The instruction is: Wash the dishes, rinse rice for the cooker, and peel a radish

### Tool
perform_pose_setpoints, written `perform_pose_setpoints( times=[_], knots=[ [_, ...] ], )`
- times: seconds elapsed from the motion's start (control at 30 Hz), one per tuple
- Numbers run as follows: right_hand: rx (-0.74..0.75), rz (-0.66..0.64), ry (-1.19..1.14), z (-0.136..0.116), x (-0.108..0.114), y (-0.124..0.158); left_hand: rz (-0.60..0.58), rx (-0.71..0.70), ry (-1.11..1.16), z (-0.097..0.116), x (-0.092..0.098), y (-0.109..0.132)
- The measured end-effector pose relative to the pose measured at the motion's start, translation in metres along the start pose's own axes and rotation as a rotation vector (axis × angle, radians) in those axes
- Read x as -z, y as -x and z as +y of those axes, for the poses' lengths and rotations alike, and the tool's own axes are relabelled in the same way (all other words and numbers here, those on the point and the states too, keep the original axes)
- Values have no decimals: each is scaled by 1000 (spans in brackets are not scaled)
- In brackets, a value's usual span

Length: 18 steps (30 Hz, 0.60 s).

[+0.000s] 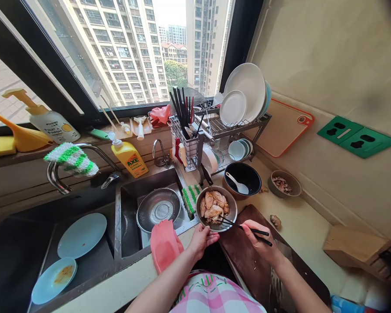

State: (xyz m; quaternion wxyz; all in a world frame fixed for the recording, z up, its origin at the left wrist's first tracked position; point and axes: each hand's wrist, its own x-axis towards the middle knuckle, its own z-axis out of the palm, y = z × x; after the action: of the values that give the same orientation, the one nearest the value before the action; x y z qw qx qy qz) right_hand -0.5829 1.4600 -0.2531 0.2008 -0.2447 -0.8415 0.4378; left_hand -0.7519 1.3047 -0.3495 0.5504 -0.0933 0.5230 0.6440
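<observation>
A metal bowl (232,208) holding pieces of raw chicken (214,205) sits at the near edge of the counter beside the sink. My left hand (200,239) grips the bowl's near rim, fingers closed on it. My right hand (259,241) is closed on a pair of black chopsticks (247,229), whose tips reach into the bowl among the chicken. A dark wooden cutting board (247,261) lies under my right hand.
A metal strainer (158,208) and a pink glove (164,244) are at the sink (127,226). Blue plates (82,234) lie at left. A black bowl with a white spoon (243,180), a small brown bowl (283,183), a dish rack (221,130) and a knife block (355,250) crowd the counter.
</observation>
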Motion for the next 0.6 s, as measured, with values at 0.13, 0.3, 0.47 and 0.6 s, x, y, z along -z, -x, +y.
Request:
perform_pose_setpoints(
  times=[0.13,0.3,0.47,0.6],
  knots=[
    [-25,98,15,15,0,4,6,5,-3,0,-1,1],
    [-84,243,67,14,0,0,2,15,-9,2,-1,1],
    [-111,426,59,6,-3,-3,7,19,-11,4,0,1],
    [-162,317,9,1,-20,4,12,20,-11,5,-1,2]
  ],
)
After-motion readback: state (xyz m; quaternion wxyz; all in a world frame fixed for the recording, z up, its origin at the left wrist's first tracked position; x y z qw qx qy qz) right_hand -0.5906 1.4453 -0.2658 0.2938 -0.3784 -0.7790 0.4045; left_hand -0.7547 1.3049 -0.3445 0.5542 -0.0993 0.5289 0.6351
